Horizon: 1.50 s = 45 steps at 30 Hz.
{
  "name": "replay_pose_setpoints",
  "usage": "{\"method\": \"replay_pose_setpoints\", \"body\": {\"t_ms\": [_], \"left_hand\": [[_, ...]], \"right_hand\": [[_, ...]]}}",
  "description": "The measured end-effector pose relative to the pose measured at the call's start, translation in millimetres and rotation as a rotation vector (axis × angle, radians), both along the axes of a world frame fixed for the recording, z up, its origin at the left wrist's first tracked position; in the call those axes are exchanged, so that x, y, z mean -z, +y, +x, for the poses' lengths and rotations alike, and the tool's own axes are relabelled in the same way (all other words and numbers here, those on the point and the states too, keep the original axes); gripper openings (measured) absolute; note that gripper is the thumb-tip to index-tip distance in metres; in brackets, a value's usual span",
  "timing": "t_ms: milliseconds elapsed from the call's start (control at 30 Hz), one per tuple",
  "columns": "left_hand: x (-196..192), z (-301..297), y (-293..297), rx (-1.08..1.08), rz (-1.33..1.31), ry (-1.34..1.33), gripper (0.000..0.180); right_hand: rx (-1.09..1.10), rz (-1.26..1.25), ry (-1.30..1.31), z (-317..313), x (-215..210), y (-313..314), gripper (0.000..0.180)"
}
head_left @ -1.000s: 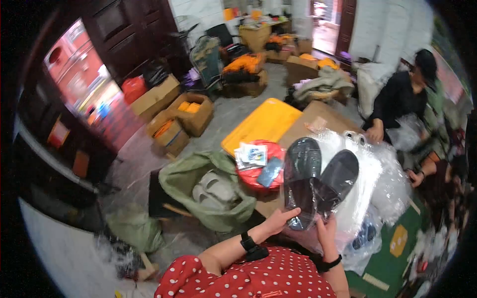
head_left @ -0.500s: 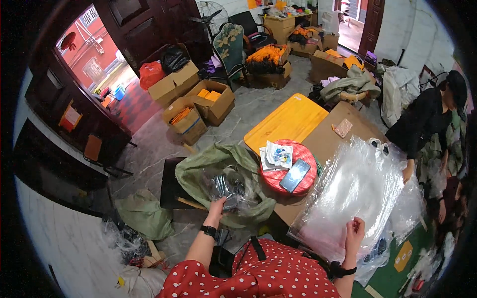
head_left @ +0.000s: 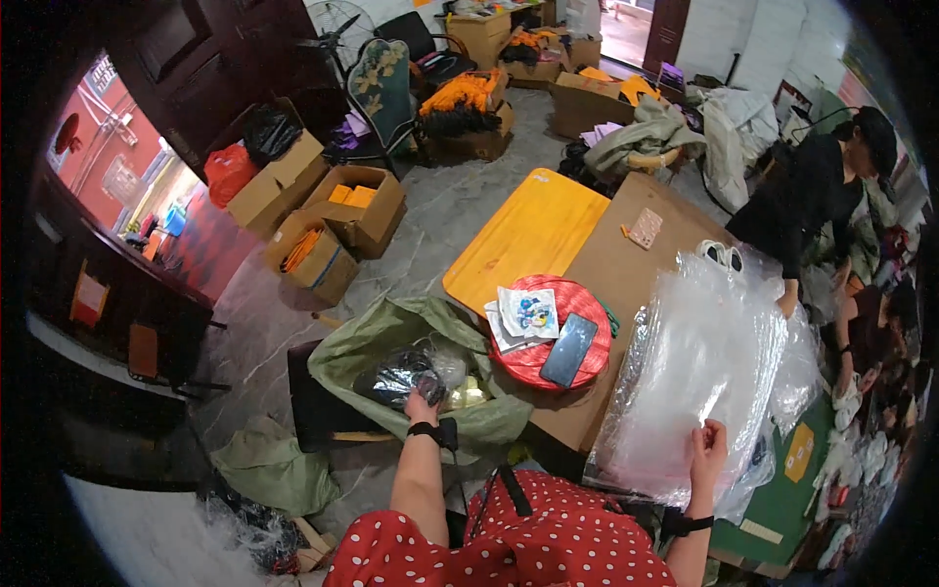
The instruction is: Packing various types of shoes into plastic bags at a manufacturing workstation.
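My left hand [head_left: 422,405] reaches into an open green woven sack [head_left: 337,342], its fingers closed on the near end of a clear plastic bag with dark contents [head_left: 392,378]. Pale yellowish packets [head_left: 468,392] and other clear wrapping lie in the sack beside it. Over the near part of a stack of large clear plastic bags [head_left: 699,352], my right hand [head_left: 709,447] has its fingers curled in toward the thumb. Whether a film edge is pinched there is too fine to make out.
Between sack and bags, a red round bundle [head_left: 584,378] carries a phone [head_left: 569,350] and small printed packets [head_left: 528,315]. Beyond are a yellow board [head_left: 533,235] and a phone-sized patterned case [head_left: 646,228] on cardboard. A co-worker in black [head_left: 797,201] stands at the right; cartons [head_left: 367,220] sit on the floor.
My left hand has lowered the bag with dark contents into the sack, and the pale packets now show. My right hand stays over the clear bags. The view has shifted to the right.
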State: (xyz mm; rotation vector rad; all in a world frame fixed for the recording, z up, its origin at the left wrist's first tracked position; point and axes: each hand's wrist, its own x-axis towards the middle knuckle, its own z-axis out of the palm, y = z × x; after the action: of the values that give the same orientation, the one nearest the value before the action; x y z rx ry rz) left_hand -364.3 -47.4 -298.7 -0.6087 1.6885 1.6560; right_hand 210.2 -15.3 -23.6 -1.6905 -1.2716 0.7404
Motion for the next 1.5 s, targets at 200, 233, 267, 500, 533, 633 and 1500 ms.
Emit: {"method": "replay_pose_setpoints", "body": {"t_ms": [200, 233, 267, 500, 533, 633, 1500], "left_hand": [[45.9, 43.7, -48.2, 0.095, 0.25, -0.437, 0.036], [27.4, 79.3, -29.1, 0.166, 0.003, -0.574, 0.035], [33.8, 66.7, -63.4, 0.303, 0.054, -0.602, 0.038], [-143.6, 42.0, -25.4, 1.342, -0.864, 0.715, 0.085], [-164.9, 16.2, -31.4, 1.135, -0.753, 0.784, 0.086], [-135.1, -68.0, -72.2, 0.609, -1.254, 1.507, 0.105], [-135.2, -158.4, -48.2, 0.882, -1.171, 0.818, 0.09]], "right_hand": [[0.047, 0.037, -0.027, -11.0, 14.4, 6.9, 0.026], [0.103, 0.031, -0.062, -5.0, 17.4, 2.3, 0.025], [0.072, 0.015, -0.028, -14.4, 17.0, 10.1, 0.024], [0.131, 0.034, -0.144, 9.4, 26.4, -4.3, 0.021], [0.124, 0.046, -0.075, 7.7, 28.9, -3.1, 0.021], [0.079, 0.054, -0.046, 3.3, 33.0, 7.8, 0.02], [0.182, 0.007, -0.379, -22.1, 5.5, 2.1, 0.026]]}}
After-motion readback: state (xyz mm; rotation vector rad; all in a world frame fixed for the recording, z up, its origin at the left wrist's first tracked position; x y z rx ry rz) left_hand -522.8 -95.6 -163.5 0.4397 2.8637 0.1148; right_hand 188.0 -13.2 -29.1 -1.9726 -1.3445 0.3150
